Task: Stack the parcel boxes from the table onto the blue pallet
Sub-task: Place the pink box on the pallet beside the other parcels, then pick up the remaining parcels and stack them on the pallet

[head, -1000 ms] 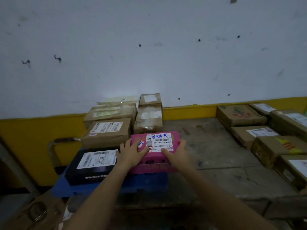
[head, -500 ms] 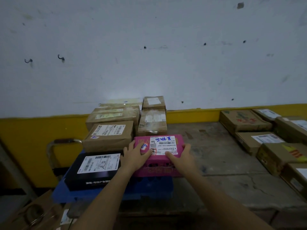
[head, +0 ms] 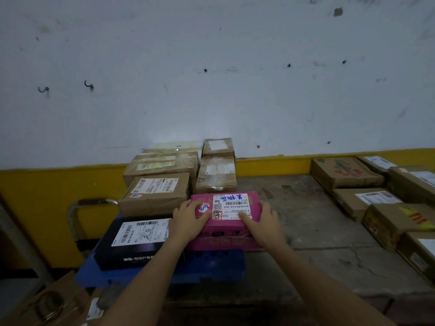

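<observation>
A pink parcel box (head: 229, 216) with a white label rests on the front right of the blue pallet (head: 207, 267). My left hand (head: 189, 218) holds its left side and my right hand (head: 264, 221) holds its right side, fingers laid over the top. Left of it on the pallet lies a black box (head: 135, 242). Behind these stand several brown boxes, the nearest being a labelled brown parcel (head: 154, 194) and a taped brown box (head: 216, 174). More brown parcels (head: 344, 172) lie on the grey table (head: 313, 229) at the right.
A metal handle (head: 77, 210) rises at the pallet's left. The wall behind is white above a yellow band (head: 47, 196). A cardboard box (head: 51, 304) sits low at the front left. Table parcels crowd the right edge.
Both hands have pushed the pink box slightly farther back on the pallet, toward the brown boxes. The view has tilted a little.
</observation>
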`<state>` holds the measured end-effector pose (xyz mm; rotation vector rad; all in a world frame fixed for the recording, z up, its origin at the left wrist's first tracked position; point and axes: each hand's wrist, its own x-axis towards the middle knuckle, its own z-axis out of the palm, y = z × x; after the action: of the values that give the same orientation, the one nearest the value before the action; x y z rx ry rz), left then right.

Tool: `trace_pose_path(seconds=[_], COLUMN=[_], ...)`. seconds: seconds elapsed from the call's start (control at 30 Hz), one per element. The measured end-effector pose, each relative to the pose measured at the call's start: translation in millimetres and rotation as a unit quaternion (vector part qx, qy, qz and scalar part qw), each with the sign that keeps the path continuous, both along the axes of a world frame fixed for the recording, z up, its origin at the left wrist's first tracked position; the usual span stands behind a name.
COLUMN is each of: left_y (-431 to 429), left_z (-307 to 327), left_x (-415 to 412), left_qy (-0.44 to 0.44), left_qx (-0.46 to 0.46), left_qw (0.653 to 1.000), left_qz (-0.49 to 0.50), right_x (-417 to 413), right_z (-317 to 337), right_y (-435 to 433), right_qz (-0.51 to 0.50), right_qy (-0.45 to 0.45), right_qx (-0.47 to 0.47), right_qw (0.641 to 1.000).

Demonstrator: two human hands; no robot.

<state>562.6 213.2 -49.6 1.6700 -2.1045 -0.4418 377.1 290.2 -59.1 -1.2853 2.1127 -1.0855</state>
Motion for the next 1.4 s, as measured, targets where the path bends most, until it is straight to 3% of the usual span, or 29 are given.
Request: trace_pose_path(seconds=[0.57,0.7,0.87,1.1,1.4], left_y=[2.5,6.3,3.0,5.5,8.8], left_z=[29.4,36.6,42.5,39.7,23.3], left_x=[-28.7,-73.1,-138.9,-245.9,-354.1], left_qy=[0.055,0.111,0.113,0.155,0.143], left_qx=[-0.098,-0.113,-0.126,-0.06,-0.011], left_qw=[0.993,0.985,0.98,0.98,0.986], left_qz=[-0.031,-0.067,-0.101,-0.109,-0.089], right_x=[-31.2,-67.7,-136.1,-243.3,-344.1], right_z=[10.7,12.7,20.2,23.7,12.8], right_y=[23.5,32.9,37.4,45.3,43.7], right_qz=[0.006,0.011,0.025,0.055,0.084], right_qy=[0.018,0.032,0.035,0.091,0.079], right_qx=[-0.03,-0.052,-0.053,-0.037,-0.034], right_qw=[0.999,0.998,0.998,0.994,0.993])
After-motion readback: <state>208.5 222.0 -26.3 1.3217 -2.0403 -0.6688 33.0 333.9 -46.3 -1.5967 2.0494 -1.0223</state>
